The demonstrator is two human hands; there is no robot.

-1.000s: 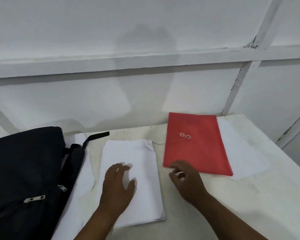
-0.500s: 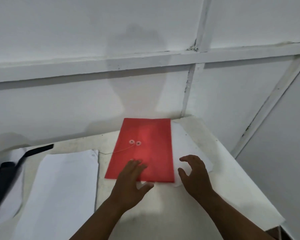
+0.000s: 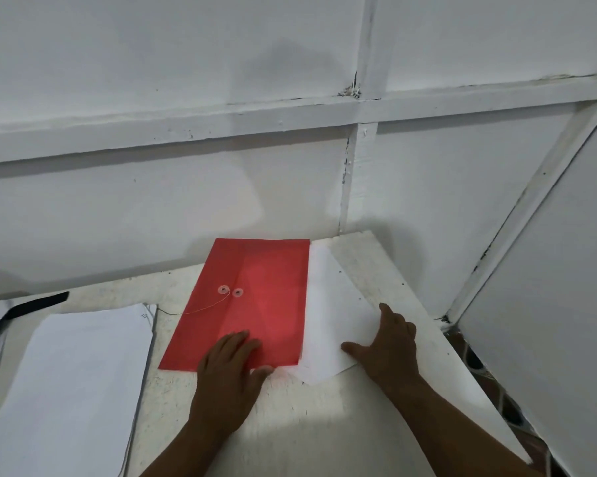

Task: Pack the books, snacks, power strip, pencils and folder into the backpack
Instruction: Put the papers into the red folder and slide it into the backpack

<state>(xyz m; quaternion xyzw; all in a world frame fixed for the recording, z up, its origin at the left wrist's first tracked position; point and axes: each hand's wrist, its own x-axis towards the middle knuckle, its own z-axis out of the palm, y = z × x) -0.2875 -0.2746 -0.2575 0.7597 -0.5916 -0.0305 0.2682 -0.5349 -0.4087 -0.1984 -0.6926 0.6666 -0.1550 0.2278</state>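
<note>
A red string-tie folder (image 3: 255,297) lies flat on the white table (image 3: 324,425), against the back wall. My left hand (image 3: 233,364) rests flat on its near edge with the fingers straight. A loose white sheet (image 3: 331,311) pokes out from under the folder's right side. My right hand (image 3: 390,342) lies spread on that sheet's right edge, thumb pointing left. Only a black strap (image 3: 35,306) of the backpack shows at the far left; the bag itself is out of view.
A stack of white paper (image 3: 73,383) lies on the left half of the table. The table's right edge (image 3: 479,390) drops off beside a white wall panel. A white framed wall runs close behind the table.
The view has swung right, so the backpack left the frame. My left hand moved from the paper stack onto the red folder. My right hand moved right, onto the loose sheet.
</note>
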